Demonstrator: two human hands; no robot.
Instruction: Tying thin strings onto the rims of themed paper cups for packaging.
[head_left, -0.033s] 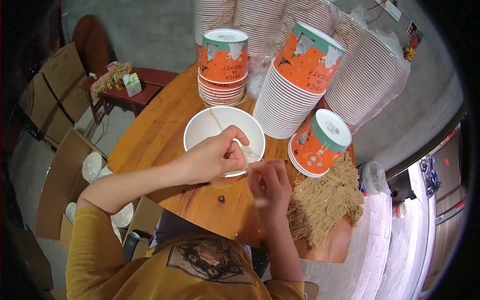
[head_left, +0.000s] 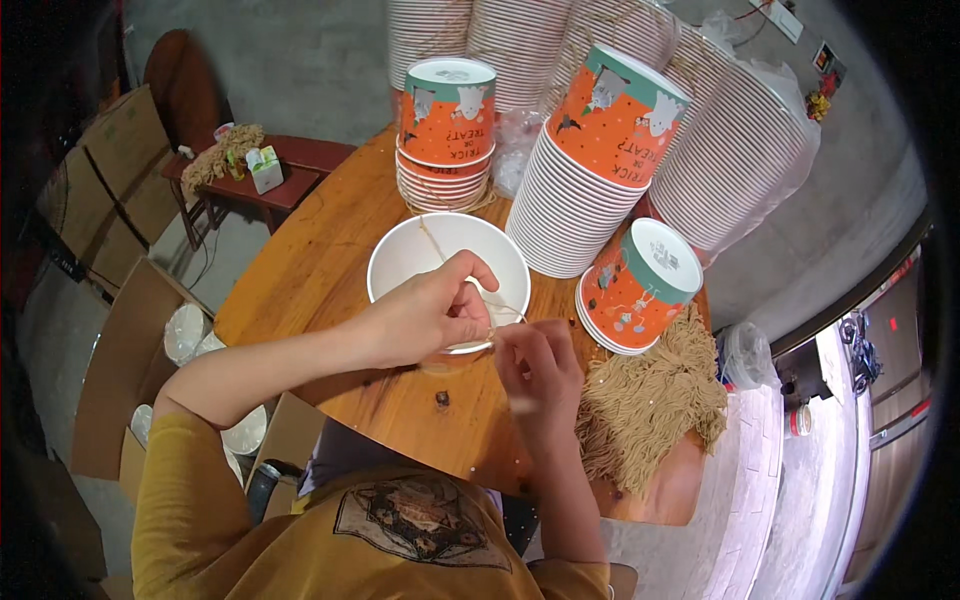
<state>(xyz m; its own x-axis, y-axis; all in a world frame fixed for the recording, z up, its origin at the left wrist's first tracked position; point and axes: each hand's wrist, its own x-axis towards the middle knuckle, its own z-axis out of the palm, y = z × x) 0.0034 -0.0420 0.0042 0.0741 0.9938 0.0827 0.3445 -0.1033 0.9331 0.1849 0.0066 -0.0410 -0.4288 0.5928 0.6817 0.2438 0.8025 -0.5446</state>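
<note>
A white paper bucket (head_left: 398,255) stands mouth up on the table in front of me. Thin tan twine (head_left: 432,238) crosses its opening from the far rim and comes out near my fingers at the near right rim. My left hand (head_left: 425,312) reaches over the bucket, its thumb and forefinger pinched on the twine at the rim. Just to the right, my right hand (head_left: 540,375) also pinches the twine close to the left fingertips. The twine's end between the fingers is too small to make out.
Upside-down orange and green paper buckets stand in a short stack (head_left: 447,125), a tall stack (head_left: 580,200) and a low stack (head_left: 640,290). A tan twine bundle (head_left: 650,400) lies at the table's right edge. An open cardboard box (head_left: 125,370) with white buckets is at the left.
</note>
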